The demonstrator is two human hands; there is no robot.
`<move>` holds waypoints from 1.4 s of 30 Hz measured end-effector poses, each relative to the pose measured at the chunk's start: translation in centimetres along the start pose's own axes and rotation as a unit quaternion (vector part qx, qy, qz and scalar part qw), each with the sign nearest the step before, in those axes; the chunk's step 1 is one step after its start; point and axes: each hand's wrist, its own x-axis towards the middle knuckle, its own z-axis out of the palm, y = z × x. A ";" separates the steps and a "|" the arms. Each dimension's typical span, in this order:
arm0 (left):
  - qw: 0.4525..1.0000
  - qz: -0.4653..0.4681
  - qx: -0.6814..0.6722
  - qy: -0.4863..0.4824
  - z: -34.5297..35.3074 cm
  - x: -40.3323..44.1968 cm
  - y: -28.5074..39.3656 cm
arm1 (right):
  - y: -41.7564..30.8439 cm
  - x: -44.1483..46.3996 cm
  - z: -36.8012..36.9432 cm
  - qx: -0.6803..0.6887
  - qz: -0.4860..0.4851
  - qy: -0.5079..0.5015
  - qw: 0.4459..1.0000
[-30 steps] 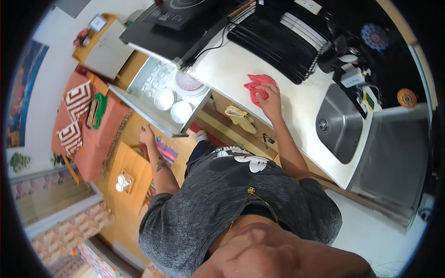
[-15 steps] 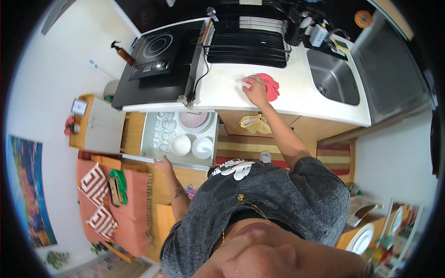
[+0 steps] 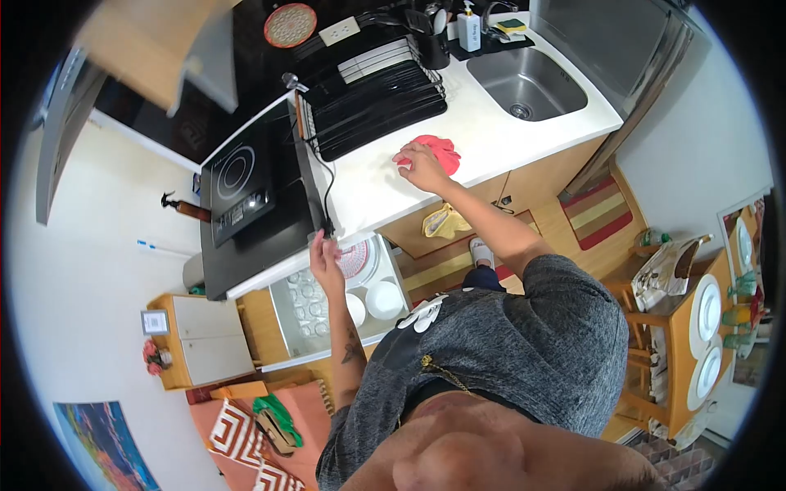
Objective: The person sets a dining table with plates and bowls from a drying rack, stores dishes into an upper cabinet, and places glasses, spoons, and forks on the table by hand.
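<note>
On the white countertop (image 3: 377, 188), my right hand (image 3: 427, 172) rests on a crumpled pinkish-red cloth (image 3: 442, 150), fingers curled onto it. My left hand (image 3: 326, 260) is raised over the open drawer (image 3: 282, 315), close to the counter's front edge and a black cord (image 3: 330, 196). Its fingers are extended and hold nothing that I can see. Inside the drawer are clear glasses (image 3: 307, 307), white bowls (image 3: 383, 300) and a plate with a pink pattern (image 3: 354, 260). My left forearm covers part of the bowls.
A black dish rack (image 3: 377, 106) stands behind the cloth, with the steel sink (image 3: 528, 86) to its right. An induction cooktop (image 3: 237, 184) sits at the left. Below the counter hangs a yellow cloth (image 3: 444, 221). The open drawer juts out beside my body.
My left hand has left the drawer's front edge and risen toward the counter edge. My right hand stays on the red cloth. The whole view has turned and shifted.
</note>
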 end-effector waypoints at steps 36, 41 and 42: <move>0.813 -0.205 0.525 0.144 17.1 56.6 -14.2 | 18.9 -3.0 -25.1 -0.018 0.379 0.238 0.894; 0.945 -0.017 0.263 0.192 15.0 57.5 -15.8 | 17.2 -3.4 -25.1 -0.054 0.371 0.266 0.888; 0.961 0.003 0.185 0.208 14.9 57.3 -15.3 | 16.8 -3.5 -25.3 -0.058 0.380 0.278 0.880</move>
